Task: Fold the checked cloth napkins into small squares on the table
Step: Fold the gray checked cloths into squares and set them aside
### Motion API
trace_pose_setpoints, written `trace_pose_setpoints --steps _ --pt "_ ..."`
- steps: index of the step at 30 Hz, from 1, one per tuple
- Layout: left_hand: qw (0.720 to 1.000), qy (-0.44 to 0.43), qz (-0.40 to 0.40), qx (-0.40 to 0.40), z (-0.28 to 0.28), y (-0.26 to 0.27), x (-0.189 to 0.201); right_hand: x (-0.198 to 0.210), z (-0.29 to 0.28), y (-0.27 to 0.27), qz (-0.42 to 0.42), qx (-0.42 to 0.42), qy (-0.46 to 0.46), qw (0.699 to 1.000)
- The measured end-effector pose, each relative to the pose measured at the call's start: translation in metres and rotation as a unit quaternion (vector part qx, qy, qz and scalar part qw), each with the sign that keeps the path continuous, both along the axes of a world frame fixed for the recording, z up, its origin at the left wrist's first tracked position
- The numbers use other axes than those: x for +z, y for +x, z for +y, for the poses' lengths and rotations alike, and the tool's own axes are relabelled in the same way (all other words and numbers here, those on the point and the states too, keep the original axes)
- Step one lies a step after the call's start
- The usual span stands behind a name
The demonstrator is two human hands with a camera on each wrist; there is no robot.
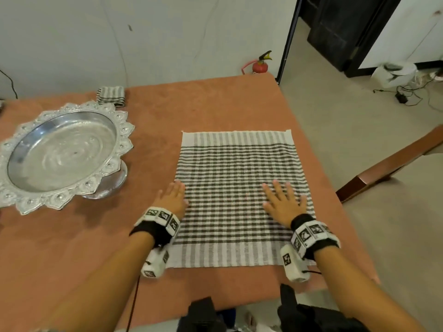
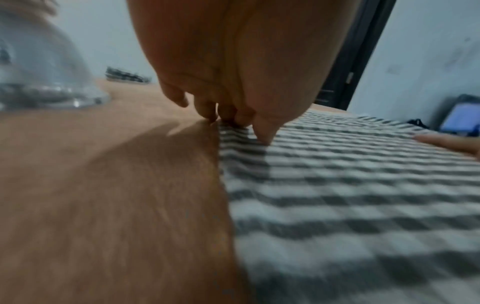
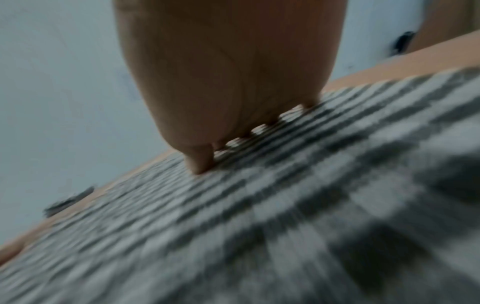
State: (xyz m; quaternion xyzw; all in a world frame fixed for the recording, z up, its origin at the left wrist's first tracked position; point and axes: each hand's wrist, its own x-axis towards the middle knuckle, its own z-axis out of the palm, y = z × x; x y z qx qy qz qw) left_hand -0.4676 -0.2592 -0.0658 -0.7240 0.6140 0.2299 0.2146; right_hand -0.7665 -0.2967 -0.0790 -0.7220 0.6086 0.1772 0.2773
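A grey-and-white checked napkin lies spread flat on the brown table, close to its right edge. My left hand lies flat on the napkin's left edge, fingers straight. Flat on the cloth's right half rests my right hand, fingers spread. In the right wrist view the fingertips press the checked napkin. A second napkin, folded small, sits at the table's far edge; it also shows in the left wrist view.
An ornate silver pedestal tray stands on the left of the table, its base close to my left hand. Right of the napkin the table ends, with floor beyond. A red fire extinguisher stands by the far wall.
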Motion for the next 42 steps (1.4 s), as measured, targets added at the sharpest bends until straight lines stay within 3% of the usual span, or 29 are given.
trace_pose_setpoints --steps 3,4,7,10,15,18,20,22,26,28,31,33,39,42 --pt "0.997 -0.046 -0.003 -0.069 -0.031 -0.004 0.008 0.01 -0.032 0.014 0.015 -0.119 -0.012 0.993" --pt "0.992 -0.06 0.016 -0.11 -0.041 -0.024 0.008 0.011 -0.04 0.032 0.016 -0.114 -0.034 0.993" --pt "0.984 -0.031 0.083 -0.157 -0.063 -0.076 -0.004 0.006 -0.049 0.083 -0.02 0.005 -0.03 0.999" --pt "0.984 -0.011 0.091 -0.15 -0.08 -0.063 -0.013 -0.003 -0.066 0.065 -0.019 0.047 -0.002 0.999" --pt "0.999 -0.019 0.036 -0.015 -0.123 -0.015 -0.007 0.01 -0.12 0.006 0.036 -0.108 -0.001 0.994" --pt "0.995 -0.037 0.072 -0.062 -0.151 -0.052 -0.007 0.011 -0.15 0.051 0.022 -0.038 -0.059 0.997" --pt "0.99 -0.027 0.108 -0.092 -0.157 -0.073 -0.012 0.006 -0.156 0.083 -0.021 0.028 -0.035 0.999" --pt "0.992 -0.028 0.095 -0.084 -0.168 -0.06 -0.019 -0.005 -0.169 0.081 -0.022 0.045 -0.027 0.998" --pt "0.997 -0.05 0.043 0.036 -0.194 0.0 -0.021 -0.004 -0.202 0.029 0.014 -0.058 -0.029 0.998" --pt "0.997 -0.074 0.009 0.022 -0.202 -0.007 -0.017 -0.001 -0.212 0.028 0.048 -0.09 -0.045 0.994" --pt "0.992 -0.073 0.075 -0.073 -0.194 -0.068 -0.018 -0.003 -0.204 0.072 0.012 -0.018 -0.091 0.996" --pt "0.989 -0.067 0.093 -0.09 -0.188 -0.078 -0.024 -0.013 -0.193 0.083 -0.019 0.04 -0.072 0.996" --pt "0.997 -0.043 0.007 0.058 -0.182 0.011 -0.011 -0.004 -0.19 0.003 0.044 -0.096 -0.044 0.993" --pt "0.996 -0.067 0.049 -0.032 -0.152 -0.039 -0.01 0.003 -0.162 0.041 0.041 -0.037 -0.102 0.993"
